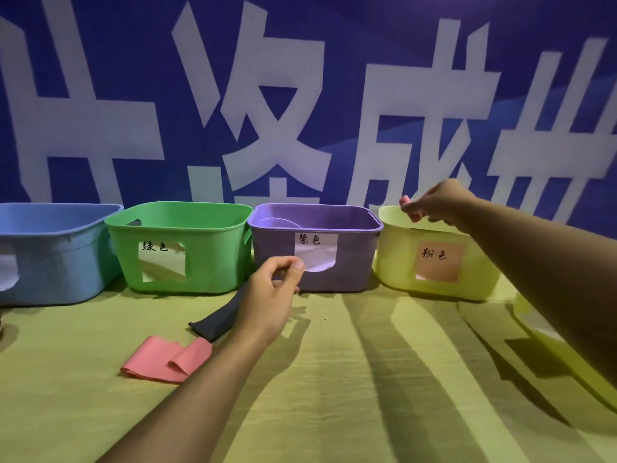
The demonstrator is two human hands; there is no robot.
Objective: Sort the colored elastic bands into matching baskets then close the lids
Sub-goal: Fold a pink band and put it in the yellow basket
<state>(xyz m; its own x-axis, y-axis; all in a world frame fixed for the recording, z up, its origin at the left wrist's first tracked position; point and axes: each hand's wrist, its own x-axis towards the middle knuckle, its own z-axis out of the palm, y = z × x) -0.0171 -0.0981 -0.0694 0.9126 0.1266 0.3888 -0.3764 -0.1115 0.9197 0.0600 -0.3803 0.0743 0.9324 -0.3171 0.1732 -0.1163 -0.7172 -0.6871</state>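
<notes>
Four baskets stand in a row at the back of the table: blue point(50, 252), green point(180, 245), purple point(350, 262) and pale yellow point(400, 262), the last with a pink label. My right hand point(437, 202) pinches a pink band point(409, 205) just above the yellow basket's left rim. My left hand point(270, 295) hovers in front of the purple basket with fingers curled, thumb against fingertips, holding nothing that I can see. A dark band point(217, 319) lies under that hand. A pink band point(167, 359) lies folded on the cloth below it.
A yellow-green cloth point(334, 379) covers the table. A yellowish object point(524, 305) sits at the right edge beside the yellow basket. A blue banner with large white characters forms the wall behind the baskets.
</notes>
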